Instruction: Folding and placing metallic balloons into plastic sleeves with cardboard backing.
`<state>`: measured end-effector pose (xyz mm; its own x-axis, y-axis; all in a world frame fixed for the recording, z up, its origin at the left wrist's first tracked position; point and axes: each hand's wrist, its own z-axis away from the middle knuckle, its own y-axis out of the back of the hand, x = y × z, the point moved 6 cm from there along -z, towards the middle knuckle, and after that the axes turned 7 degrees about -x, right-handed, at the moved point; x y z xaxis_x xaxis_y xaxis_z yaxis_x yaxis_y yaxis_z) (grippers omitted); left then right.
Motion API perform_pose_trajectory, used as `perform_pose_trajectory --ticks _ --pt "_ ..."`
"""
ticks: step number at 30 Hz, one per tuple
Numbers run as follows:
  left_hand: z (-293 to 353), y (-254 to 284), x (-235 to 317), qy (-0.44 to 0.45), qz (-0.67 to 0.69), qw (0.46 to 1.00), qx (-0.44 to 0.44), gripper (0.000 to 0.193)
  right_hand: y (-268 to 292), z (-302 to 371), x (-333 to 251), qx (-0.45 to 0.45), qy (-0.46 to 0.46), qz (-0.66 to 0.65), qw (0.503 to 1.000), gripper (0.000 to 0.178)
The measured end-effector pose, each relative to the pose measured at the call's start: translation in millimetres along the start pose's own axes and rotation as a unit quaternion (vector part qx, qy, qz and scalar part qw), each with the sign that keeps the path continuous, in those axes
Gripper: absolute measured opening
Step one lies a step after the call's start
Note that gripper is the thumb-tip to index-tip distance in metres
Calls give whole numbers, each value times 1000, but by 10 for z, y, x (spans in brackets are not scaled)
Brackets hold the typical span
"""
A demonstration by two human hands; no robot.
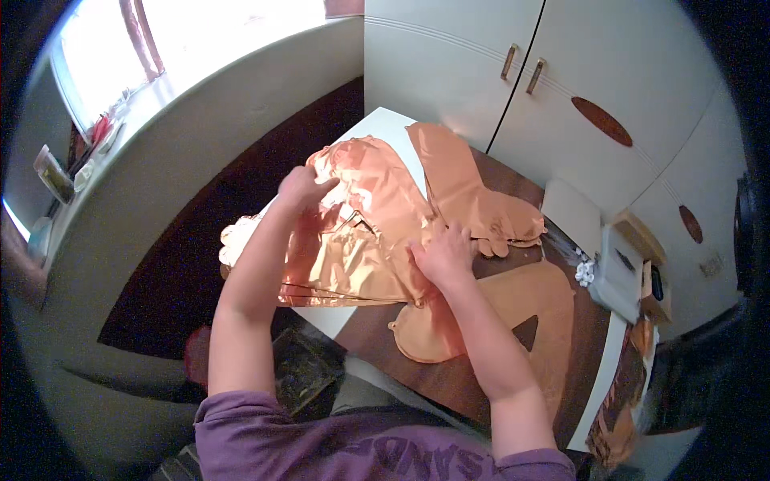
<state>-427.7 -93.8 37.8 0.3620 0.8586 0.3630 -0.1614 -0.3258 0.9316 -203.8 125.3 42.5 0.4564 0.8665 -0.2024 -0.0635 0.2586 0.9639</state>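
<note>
Flat, uninflated rose-gold foil balloons lie in layers on a table. The nearest stack, a crinkled shiny foil balloon (361, 268) with a small cut-out in its middle, spreads under both hands. My left hand (307, 188) rests at its upper left edge, thumb and fingers apart. Over its right side lies my right hand (443, 255), fingers spread against the foil. Just beyond the right hand, another foil balloon (469, 180) with a bent shape reaches to the back. A matte letter-shaped foil balloon (513, 297) with a triangular opening lies partly beneath my right forearm.
The brown-and-white table (377, 345) meets white cupboard doors (449, 48) at the back. A clear plastic box (613, 268) and cartons stand at the right edge, beside a small white bunch (585, 272). On the left, a windowsill (152, 100) holds small items.
</note>
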Motion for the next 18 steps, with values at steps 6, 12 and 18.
perform_pose_trajectory --ticks 6,12,18 --pt "233 -158 60 4 -25 994 -105 86 -163 -24 25 48 34 33 998 60" --pt "369 -82 43 36 -49 986 -153 80 -198 -211 231 108 66 -7 992 41" --pt "660 -75 104 26 101 978 -179 103 -29 -206 174 96 77 -91 988 44"
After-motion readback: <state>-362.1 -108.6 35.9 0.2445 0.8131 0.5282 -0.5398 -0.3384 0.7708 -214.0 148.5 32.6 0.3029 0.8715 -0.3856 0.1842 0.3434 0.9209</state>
